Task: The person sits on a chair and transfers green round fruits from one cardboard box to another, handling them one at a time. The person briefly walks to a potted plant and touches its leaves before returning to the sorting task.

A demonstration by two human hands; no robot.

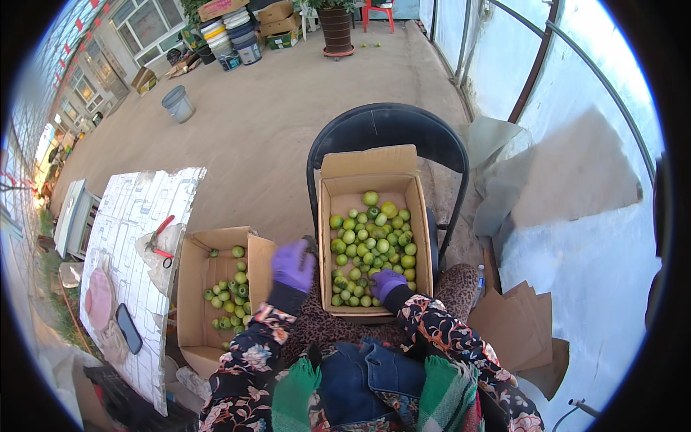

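A cardboard box [368, 161] of green tomatoes [372, 237] rests on a black-framed folding chair [386, 127] in front of me. My right hand [387, 283], in a purple glove, reaches over the box's near edge. Its fingertips touch the tomatoes, and whether they grip one is hidden. Left of that box is my left hand [293, 264], also purple-gloved and blurred by motion; what its fingers hold cannot be made out. A second cardboard box [191, 275] sits lower at the left, with fewer green tomatoes [232, 294] inside, beside my left hand and sleeve.
A white patterned board [140, 197] on the left bears red-handled pruning shears [160, 237], a phone [128, 328] and a pink pad [99, 298]. Flat cardboard sheets [513, 326] and a plastic bottle [479, 283] are at the right. Farther off stands a grey bucket [178, 104].
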